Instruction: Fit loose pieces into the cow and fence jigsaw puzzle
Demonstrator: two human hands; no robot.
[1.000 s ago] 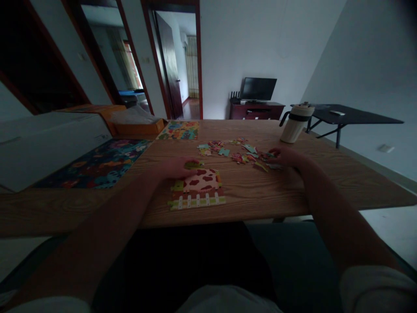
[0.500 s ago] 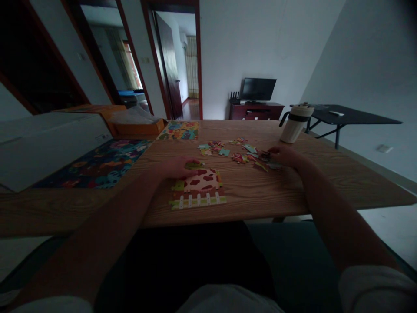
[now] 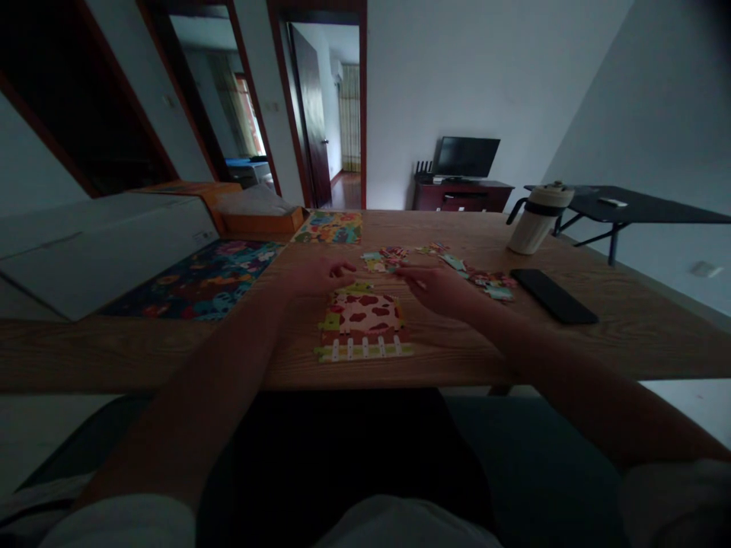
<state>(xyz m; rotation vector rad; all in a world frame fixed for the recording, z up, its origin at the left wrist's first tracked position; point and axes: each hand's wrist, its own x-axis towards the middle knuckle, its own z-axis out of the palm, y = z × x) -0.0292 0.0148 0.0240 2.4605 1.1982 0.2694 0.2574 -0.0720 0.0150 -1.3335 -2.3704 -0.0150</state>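
Note:
A partly assembled jigsaw puzzle (image 3: 368, 323) with a brown-spotted cow and a white fence lies flat on the wooden table. My left hand (image 3: 325, 278) hovers at its upper left edge, fingers loosely curled and apart, with nothing visible in them. Beyond the puzzle's upper right corner, my right hand (image 3: 437, 289) reaches leftward with outstretched fingers. Their tips lie over the edge of a cluster of loose puzzle pieces (image 3: 374, 262), partly covering a teal piece. More loose pieces (image 3: 494, 283) spread to the right, behind the right hand.
A black phone (image 3: 553, 297) lies on the right of the table (image 3: 457, 365). Behind it stands a cream jug (image 3: 540, 221) with a dark handle. At left are a white box (image 3: 108, 243), a dark patterned sheet (image 3: 199, 281), an orange tray (image 3: 263, 222) and a colourful picture sheet (image 3: 328, 227).
My right hand has moved left from the right-hand pieces to the middle cluster, uncovering the phone. My left hand has lifted slightly off the puzzle's edge. The view has shifted slightly left.

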